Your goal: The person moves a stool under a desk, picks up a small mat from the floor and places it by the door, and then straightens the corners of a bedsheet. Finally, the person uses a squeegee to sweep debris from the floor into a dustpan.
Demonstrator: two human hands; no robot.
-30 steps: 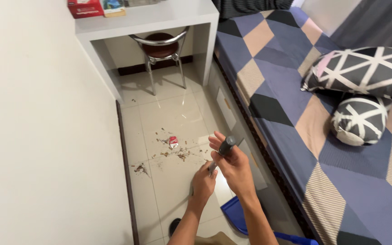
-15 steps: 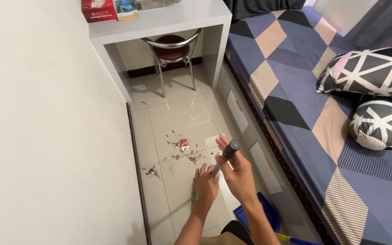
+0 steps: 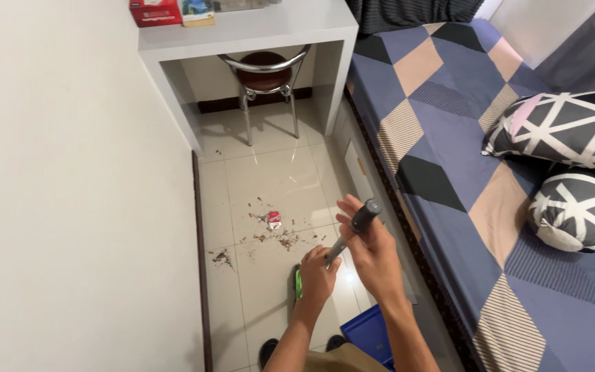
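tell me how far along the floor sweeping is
Done: little shows; the debris lies fairly gathered in one patch on the floor tiles, with a small red wrapper in it. In hand: the right hand holds the broom handle's dark grip, the left hand holds the shaft lower down. Left: all the debris, and the blue dustpan sits by the feet.

Both hands are sliding toward the bed, right hand riding higher on the broom handle, green broom head now showing.
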